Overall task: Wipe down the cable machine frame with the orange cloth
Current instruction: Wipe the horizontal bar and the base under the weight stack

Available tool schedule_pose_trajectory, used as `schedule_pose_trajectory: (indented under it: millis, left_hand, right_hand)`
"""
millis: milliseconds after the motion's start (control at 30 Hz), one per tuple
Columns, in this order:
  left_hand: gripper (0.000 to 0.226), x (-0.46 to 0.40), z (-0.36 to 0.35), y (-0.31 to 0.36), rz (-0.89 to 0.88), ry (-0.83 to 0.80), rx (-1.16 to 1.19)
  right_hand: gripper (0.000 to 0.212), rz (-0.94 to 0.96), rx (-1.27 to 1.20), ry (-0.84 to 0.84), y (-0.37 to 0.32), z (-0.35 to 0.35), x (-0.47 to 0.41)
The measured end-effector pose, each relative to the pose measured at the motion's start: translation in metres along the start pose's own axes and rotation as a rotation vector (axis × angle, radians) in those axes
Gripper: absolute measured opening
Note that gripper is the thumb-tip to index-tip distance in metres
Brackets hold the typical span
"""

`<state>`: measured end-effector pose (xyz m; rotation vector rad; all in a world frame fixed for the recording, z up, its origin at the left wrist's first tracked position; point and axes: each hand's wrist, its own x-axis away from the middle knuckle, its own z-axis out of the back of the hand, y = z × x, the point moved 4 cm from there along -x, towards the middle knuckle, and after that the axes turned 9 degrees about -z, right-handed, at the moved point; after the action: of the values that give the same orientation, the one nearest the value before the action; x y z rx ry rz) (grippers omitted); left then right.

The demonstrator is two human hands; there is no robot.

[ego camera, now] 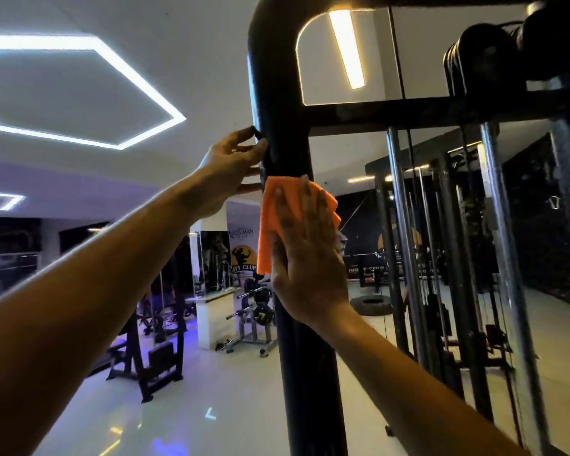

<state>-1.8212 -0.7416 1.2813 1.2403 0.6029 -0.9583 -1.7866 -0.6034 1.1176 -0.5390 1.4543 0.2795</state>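
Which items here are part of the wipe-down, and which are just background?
In the job:
orange cloth, pressed flat to the post by the right hand
black frame post
left hand, fingers around the post above the cloth

Just background:
tyre on the floor
plate-loaded machine
hexagon ceiling light

Cloth point(278, 222) on frame post point(287, 93), under right hand point(305, 255)
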Motion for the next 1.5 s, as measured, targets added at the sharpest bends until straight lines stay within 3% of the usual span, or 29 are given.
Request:
schedule_pose_trajectory:
  millis: [133, 367, 500, 600, 733, 867, 1000, 1133, 1233, 1367, 1500]
  left_hand:
    - [0.067, 0.010, -0.002, -0.002, 0.009, -0.023, 0.032]
    - [0.067, 0.021, 0.000, 0.004, 0.054, -0.054, 0.022]
    - [0.069, 0.025, 0.001, -0.002, 0.080, -0.101, 0.007]
    - [0.069, 0.025, 0.000, -0.006, 0.075, -0.109, 0.005]
    - [0.060, 0.017, 0.002, -0.001, 0.071, -0.086, -0.008]
    - [0.061, 0.013, 0.001, 0.002, 0.061, -0.083, -0.008]
    - [0.065, 0.020, 0.000, -0.008, 0.034, -0.085, 0.058]
    - [0.069, 0.037, -0.005, -0.024, 0.002, -0.080, 0.122]
    - [0.072, 0.054, -0.011, -0.037, -0.009, -0.089, 0.127]
    - [0.070, 0.068, -0.018, -0.053, -0.034, -0.047, 0.157]
    - [0.068, 0.077, -0.020, -0.063, -0.033, -0.055, 0.195]
  right_hand:
    - [0.071, -0.022, -0.018, -0.095, 0.011, 0.001, 0.060]
    - [0.071, -0.069, -0.014, -0.103, -0.001, -0.003, -0.034]
    - [0.069, -0.116, -0.019, -0.035, 0.007, -0.004, 0.020]
    - [0.071, -0.136, -0.027, -0.084, 0.012, -0.005, 0.059]
    - [0.074, -0.224, -0.119, -0.119, 0.004, -0.001, -0.015]
    - [0.080, -0.198, -0.104, -0.113, -0.005, 0.003, -0.079]
    - [0.068, -0.134, 0.083, -0.043, 0.000, -0.007, -0.011]
    - [0.068, -0.183, 0.079, -0.068, 0.006, -0.003, 0.096]
    - [0.070, -0.270, 0.084, -0.103, 0.006, -0.001, 0.089]
    - [0.069, -0.249, 0.103, -0.047, -0.006, -0.004, 0.036]
    - [0.067, -0.223, 0.187, -0.039, -0.001, -0.004, 0.074]
